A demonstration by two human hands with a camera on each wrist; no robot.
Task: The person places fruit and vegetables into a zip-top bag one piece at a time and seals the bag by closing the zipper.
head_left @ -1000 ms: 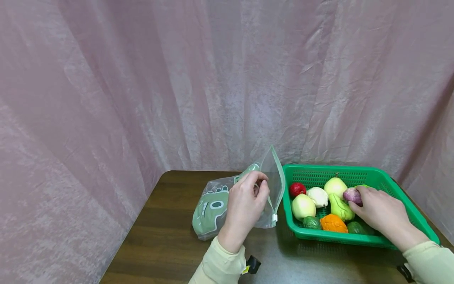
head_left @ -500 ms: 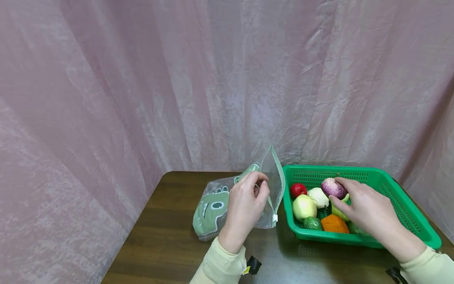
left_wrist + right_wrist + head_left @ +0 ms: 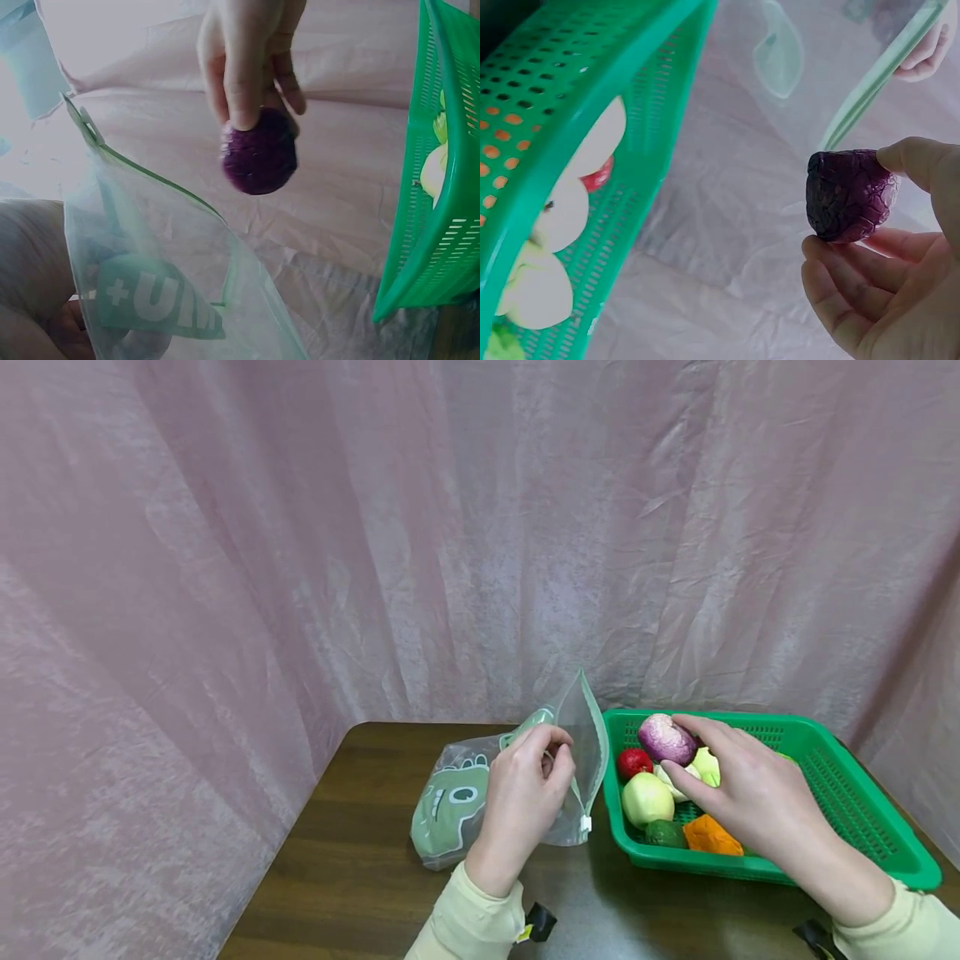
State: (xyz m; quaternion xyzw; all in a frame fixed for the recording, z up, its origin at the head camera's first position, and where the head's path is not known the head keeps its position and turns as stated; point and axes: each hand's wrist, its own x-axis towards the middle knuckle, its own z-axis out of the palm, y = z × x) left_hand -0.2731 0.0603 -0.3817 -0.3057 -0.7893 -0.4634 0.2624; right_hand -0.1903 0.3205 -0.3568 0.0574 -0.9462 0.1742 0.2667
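Note:
My right hand [image 3: 757,793] holds a round purple-and-white vegetable [image 3: 667,740] above the left end of the green basket; its exact kind is unclear. In the right wrist view, thumb and fingertips pinch the purple vegetable [image 3: 851,196] from opposite sides. My left hand [image 3: 525,789], fingers curled, grips the near side of a clear zip bag [image 3: 450,806] printed with a green cartoon. The bag lies on its side, its green-edged mouth spread toward the basket. A white slider [image 3: 586,824] sits at the mouth's lower corner. Part of the bag is hidden behind my left hand.
The green basket [image 3: 772,870] stands right of the bag. In it lie a red round item [image 3: 634,763], a pale green round fruit [image 3: 647,800], a dark green piece [image 3: 665,833] and an orange piece [image 3: 711,837]. A pink curtain [image 3: 480,543] hangs behind the wooden table [image 3: 337,860].
My right hand has lifted the purple vegetable from the basket's middle and carried it left toward the bag's mouth. The left hand keeps its grip on the bag, nearly still.

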